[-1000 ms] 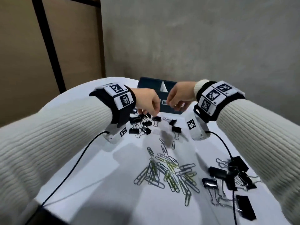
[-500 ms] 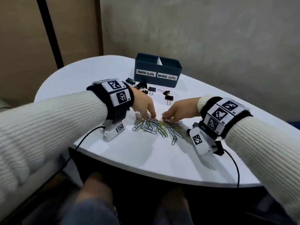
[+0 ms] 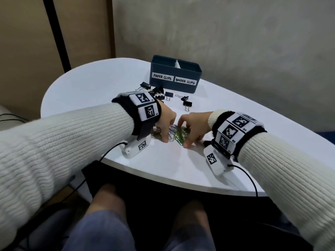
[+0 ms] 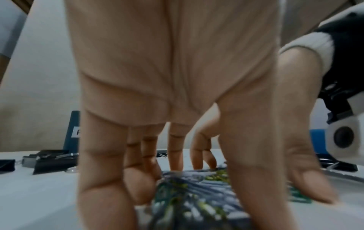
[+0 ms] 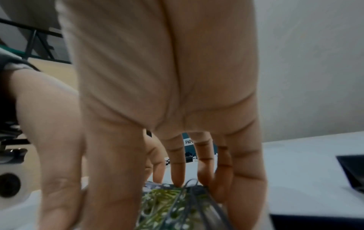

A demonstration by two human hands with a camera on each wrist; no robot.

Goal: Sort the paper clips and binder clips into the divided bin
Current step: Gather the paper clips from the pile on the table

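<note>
The left hand (image 3: 165, 122) is arching over the left side of the paper clip heap (image 3: 178, 134) near the front edge of the white worktop (image 3: 94, 84), palm raised and fingers pointing steeply down. Its fingertips (image 4: 102, 196) are planted on the worktop around the clips, thumb on the near side, so the hand is caging the heap rather than pinching any single clip; I judge it is raking the loose clips into one bunch for a bulk pick-up. The right hand (image 3: 194, 126) is mirroring this from the other side, fingers likewise straight and splayed, tips touching the silver and green wire, nothing lifted yet. Both wrists are riding high, elbows out, forearms converging.

Behind the hands, black binder clips (image 3: 169, 95) are lying scattered just in front of the dark blue divided bin (image 3: 175, 77), whose left compartment is labelled for paper clips and right for binder clips. Its contents are hidden.
</note>
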